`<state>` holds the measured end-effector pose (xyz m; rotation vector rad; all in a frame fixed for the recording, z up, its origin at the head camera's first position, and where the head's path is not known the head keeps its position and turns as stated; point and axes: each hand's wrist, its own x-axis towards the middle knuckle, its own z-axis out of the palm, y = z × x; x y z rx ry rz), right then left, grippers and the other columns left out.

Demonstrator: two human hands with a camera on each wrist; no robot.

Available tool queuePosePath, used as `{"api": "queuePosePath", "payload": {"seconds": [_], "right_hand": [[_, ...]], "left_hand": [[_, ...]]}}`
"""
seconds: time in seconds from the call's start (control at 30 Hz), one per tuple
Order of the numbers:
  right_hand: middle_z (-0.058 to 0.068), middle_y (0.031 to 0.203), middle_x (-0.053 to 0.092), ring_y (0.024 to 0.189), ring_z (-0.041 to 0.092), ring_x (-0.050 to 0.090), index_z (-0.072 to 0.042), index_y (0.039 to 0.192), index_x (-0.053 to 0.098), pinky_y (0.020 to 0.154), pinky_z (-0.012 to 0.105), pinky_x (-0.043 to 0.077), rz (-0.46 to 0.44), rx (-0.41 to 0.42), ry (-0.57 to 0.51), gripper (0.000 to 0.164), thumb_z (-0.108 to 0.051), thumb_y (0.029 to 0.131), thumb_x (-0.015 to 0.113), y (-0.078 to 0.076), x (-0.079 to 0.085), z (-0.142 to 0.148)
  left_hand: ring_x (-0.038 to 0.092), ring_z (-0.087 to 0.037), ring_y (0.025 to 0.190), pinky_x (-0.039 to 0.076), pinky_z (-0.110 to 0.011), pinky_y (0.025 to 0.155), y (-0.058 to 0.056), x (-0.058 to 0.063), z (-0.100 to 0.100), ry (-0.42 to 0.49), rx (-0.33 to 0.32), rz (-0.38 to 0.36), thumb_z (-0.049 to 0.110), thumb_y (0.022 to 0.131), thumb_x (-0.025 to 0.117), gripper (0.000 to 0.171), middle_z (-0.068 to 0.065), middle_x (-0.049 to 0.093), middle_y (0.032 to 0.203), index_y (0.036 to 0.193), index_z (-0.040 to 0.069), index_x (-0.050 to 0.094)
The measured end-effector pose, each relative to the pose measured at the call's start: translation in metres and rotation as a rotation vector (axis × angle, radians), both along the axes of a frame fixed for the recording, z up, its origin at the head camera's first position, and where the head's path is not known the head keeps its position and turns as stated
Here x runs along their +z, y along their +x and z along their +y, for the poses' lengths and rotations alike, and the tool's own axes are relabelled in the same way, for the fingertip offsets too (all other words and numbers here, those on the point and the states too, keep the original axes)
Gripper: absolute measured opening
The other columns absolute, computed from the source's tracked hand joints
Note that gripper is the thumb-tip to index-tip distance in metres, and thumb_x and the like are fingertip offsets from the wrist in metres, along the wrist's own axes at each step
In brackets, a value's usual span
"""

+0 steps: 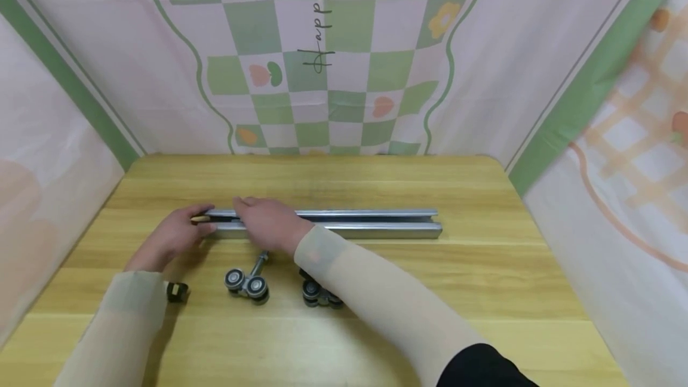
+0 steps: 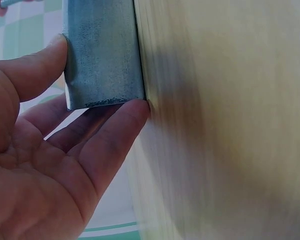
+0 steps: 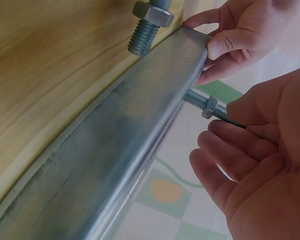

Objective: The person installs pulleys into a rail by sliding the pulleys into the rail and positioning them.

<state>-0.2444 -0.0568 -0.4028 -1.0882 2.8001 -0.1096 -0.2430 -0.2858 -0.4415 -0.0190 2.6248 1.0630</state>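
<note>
A silvery metal rail (image 1: 376, 232) with a lengthwise slot lies across the table. My left hand (image 1: 174, 233) grips its left end; in the left wrist view the thumb presses one side of the rail (image 2: 102, 55) and the fingers reach round the end. My right hand (image 1: 269, 224) is over the slot near that end. In the right wrist view, its thumb and fingers pinch a threaded bolt (image 3: 196, 99) with a nut (image 3: 209, 107), which sticks out from the slot side of the rail (image 3: 100, 130). Whatever the bolt joins inside the rail is hidden.
On the wooden table (image 1: 457, 297), nearer me, lies a roller trolley (image 1: 247, 285) with its bolt pointing away. A second trolley (image 1: 318, 296) is partly covered by my right forearm. Patterned cloth (image 1: 355, 70) hangs behind and on both sides.
</note>
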Motion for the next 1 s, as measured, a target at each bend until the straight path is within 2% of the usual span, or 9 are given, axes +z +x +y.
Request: {"api": "queuePosePath", "payload": {"seconds": [0.07, 0.23, 0.4, 0.53, 0.8, 1.0], "right_hand": [[0.002, 0.159, 0.033, 0.136, 0.016, 0.043, -0.011, 0.159, 0.021, 0.11, 0.026, 0.032, 0.007, 0.0, 0.005, 0.067, -0.012, 0.101, 0.053, -0.001, -0.001, -0.003], [0.001, 0.161, 0.03, 0.135, 0.016, 0.044, -0.011, 0.16, 0.018, 0.109, 0.026, 0.034, 0.023, 0.01, 0.035, 0.069, -0.013, 0.101, 0.053, -0.002, -0.002, -0.01], [-0.002, 0.161, 0.029, 0.117, 0.013, 0.057, -0.012, 0.16, 0.016, 0.102, 0.024, 0.042, 0.015, 0.014, 0.047, 0.072, -0.017, 0.101, 0.055, -0.001, -0.002, -0.017], [-0.003, 0.16, 0.031, 0.108, 0.011, 0.059, -0.013, 0.161, 0.013, 0.097, 0.023, 0.045, 0.001, 0.009, 0.055, 0.072, -0.018, 0.101, 0.055, 0.0, -0.001, -0.021], [-0.006, 0.16, 0.029, 0.133, 0.009, 0.045, -0.016, 0.161, 0.01, 0.105, 0.023, 0.037, -0.032, 0.002, 0.069, 0.07, -0.02, 0.104, 0.05, -0.002, -0.001, -0.034], [-0.007, 0.159, 0.031, 0.111, 0.008, 0.057, -0.016, 0.161, 0.009, 0.1, 0.021, 0.041, -0.063, -0.009, 0.045, 0.075, -0.018, 0.101, 0.055, -0.003, 0.0, -0.039]], "left_hand": [[0.058, -0.027, 0.077, 0.05, -0.035, 0.065, 0.0, 0.001, 0.0, -0.001, -0.001, -0.002, 0.03, 0.101, 0.059, 0.065, -0.02, 0.058, 0.113, 0.156, 0.009, 0.033], [0.058, -0.027, 0.079, 0.05, -0.036, 0.066, 0.0, 0.002, 0.0, -0.005, -0.006, -0.008, 0.031, 0.101, 0.059, 0.065, -0.023, 0.055, 0.123, 0.156, 0.009, 0.033], [0.058, -0.028, 0.082, 0.051, -0.036, 0.068, 0.0, 0.001, -0.001, -0.002, -0.019, -0.005, 0.03, 0.101, 0.059, 0.065, -0.024, 0.053, 0.126, 0.156, 0.008, 0.032], [0.057, -0.029, 0.085, 0.051, -0.036, 0.07, -0.001, 0.0, -0.003, 0.014, -0.022, -0.007, 0.029, 0.101, 0.059, 0.066, -0.024, 0.052, 0.127, 0.156, 0.007, 0.031], [0.055, -0.034, 0.1, 0.05, -0.039, 0.075, -0.001, -0.001, -0.005, -0.004, -0.031, 0.018, 0.03, 0.101, 0.061, 0.067, -0.031, 0.046, 0.138, 0.155, 0.004, 0.032], [0.049, -0.041, 0.113, 0.047, -0.043, 0.082, -0.002, -0.002, -0.005, 0.012, -0.04, 0.043, 0.031, 0.1, 0.062, 0.067, -0.032, 0.042, 0.143, 0.155, 0.006, 0.034]]}}
